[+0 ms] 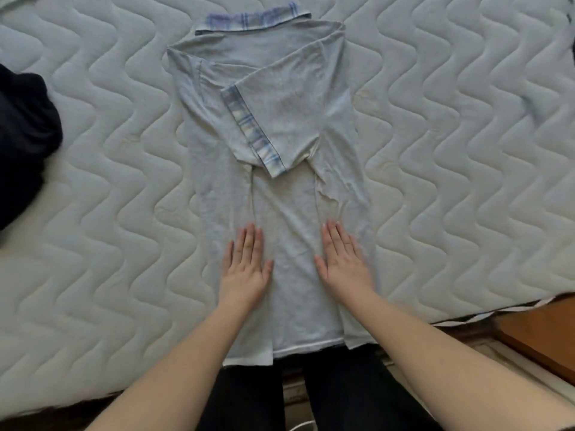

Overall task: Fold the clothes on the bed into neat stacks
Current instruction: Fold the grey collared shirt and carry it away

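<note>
- A pale grey polo shirt (280,157) lies lengthwise down the middle of the bed (451,150), its collar (252,21) at twelve o'clock and its hem at six, hanging just over the near edge of the mattress.
- Both long sides are turned in over the body, so the shirt makes a narrow strip; the two folded edges leave a band of the back showing down the centre.
- One short sleeve (273,119) lies slanted across the chest — its blue-checked cuff (252,132) runs from about eleven o'clock to five o'clock. The collar has the same blue check.
- The left hand (247,264) lies flat on the left folded side, fingers straight and close together, pointing to twelve o'clock.
- The right hand (342,259) lies flat on the right folded side in the same way, fingers straight, thumb out towards the centre. Neither hand grips the cloth; both press palm-down on it.
- Small creases show in the fabric just above the right hand.
- At nine o'clock, well apart from the shirt, a dark garment (21,135) sits bunched on the mattress.
- At about four o'clock, beyond the bed's edge, stands a piece of brown wooden furniture (541,331).
- At six o'clock the person's dark trousers (336,393) show below the hem.
</note>
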Tool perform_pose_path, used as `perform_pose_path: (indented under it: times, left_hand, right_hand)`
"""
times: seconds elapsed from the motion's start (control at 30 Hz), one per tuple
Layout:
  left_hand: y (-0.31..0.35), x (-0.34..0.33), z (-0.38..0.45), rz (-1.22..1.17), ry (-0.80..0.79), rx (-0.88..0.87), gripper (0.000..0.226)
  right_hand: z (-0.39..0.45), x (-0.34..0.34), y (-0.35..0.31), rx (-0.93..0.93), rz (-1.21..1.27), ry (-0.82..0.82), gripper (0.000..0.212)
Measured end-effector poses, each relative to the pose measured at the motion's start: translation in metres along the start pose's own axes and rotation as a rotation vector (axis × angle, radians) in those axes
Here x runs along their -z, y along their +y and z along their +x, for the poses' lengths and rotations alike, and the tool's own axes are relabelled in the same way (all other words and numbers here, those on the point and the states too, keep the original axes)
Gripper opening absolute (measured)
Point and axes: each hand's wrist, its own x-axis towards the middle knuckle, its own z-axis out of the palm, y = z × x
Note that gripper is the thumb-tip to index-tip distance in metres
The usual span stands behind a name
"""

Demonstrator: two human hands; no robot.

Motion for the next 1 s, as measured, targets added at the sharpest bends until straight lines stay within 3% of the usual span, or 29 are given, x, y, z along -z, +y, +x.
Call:
perform_pose_path:
  times: [0.07, 0.2, 0.3, 0.43, 0.53, 0.7, 0.87, 1.0]
  left_hand:
    - [0.010, -0.007, -0.031, -0.012, -0.002, -0.012, 0.068]
    - [0.018, -0.016, -0.085, 0.007, 0.003, -0.075, 0.066]
    - [0.024, -0.017, -0.118, 0.054, -0.018, 0.055, 0.058]
    - [0.031, -0.015, -0.142, 0.167, -0.351, 0.239, 0.044]
    - [0.031, -0.017, -0.143, 0.211, -0.401, 0.178, 0.039]
    - [0.029, -0.012, -0.143, 0.164, -0.456, 0.092, 0.018]
    - [0.033, -0.010, -0.148, 0.092, -0.394, 0.090, 0.017]
    - [0.039, -0.011, -0.154, 0.185, -0.405, 0.059, 0.017]
  right_hand:
    - [-0.017, -0.003, -0.007, 0.001, 0.026, 0.048, 0.069]
    - [-0.064, -0.011, -0.010, -0.057, -0.039, -0.008, 0.079]
    - [-0.104, -0.021, -0.012, -0.213, -0.164, -0.044, 0.081]
    - [-0.133, -0.026, -0.013, -0.307, -0.276, -0.261, 0.037]
    - [-0.129, -0.026, -0.007, -0.255, -0.292, -0.273, 0.018]
    - [-0.121, -0.019, -0.007, -0.200, -0.287, -0.277, 0.025]
    - [-0.120, -0.018, -0.010, -0.152, -0.349, -0.348, 0.021]
    - [-0.125, -0.020, -0.011, -0.073, -0.358, -0.374, 0.018]
